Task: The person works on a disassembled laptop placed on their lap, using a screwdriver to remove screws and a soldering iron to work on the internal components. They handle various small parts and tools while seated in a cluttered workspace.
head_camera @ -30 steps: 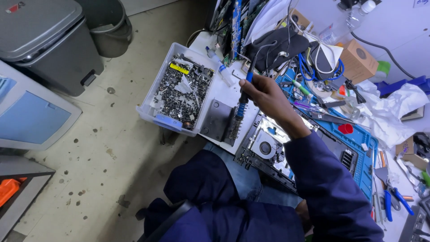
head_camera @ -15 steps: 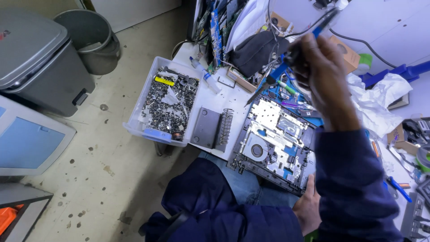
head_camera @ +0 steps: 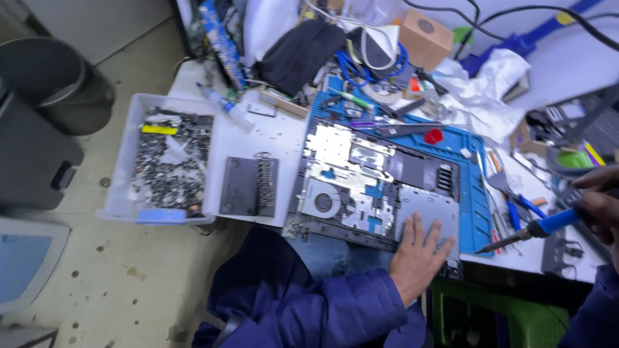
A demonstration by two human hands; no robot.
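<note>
The left hand (head_camera: 418, 256) lies flat, fingers (head_camera: 420, 227) spread wide, on the near right corner of an opened laptop (head_camera: 374, 187), holding nothing. The laptop rests with its inner side up on a blue mat (head_camera: 476, 193) on the white tabletop (head_camera: 274, 138), its near edge just over the person's lap; a round fan (head_camera: 322, 203) shows at its near left.

The right hand (head_camera: 596, 206), at the right edge of the view, is closed around the blue handle of a soldering iron (head_camera: 532, 231). The iron's dark tip points left and slightly down, ending just beside the mat's near right corner, apart from the left hand. Whether the tip touches the tabletop cannot be told.

Left of the laptop lies a dark grey plate (head_camera: 248, 187) with a coiled spring (head_camera: 264, 180) on it. Further left stands a clear tray (head_camera: 126, 158) full of small metal parts, hanging partly over the tabletop's edge. Behind the laptop are a red cap (head_camera: 433, 136), a black cloth (head_camera: 300, 55), a cardboard box (head_camera: 425, 38), and crumpled white cloth (head_camera: 480, 96). Blue-handled tools (head_camera: 519, 209) lie right of the mat. A dark bin (head_camera: 55, 84) stands on the floor at the left.
</note>
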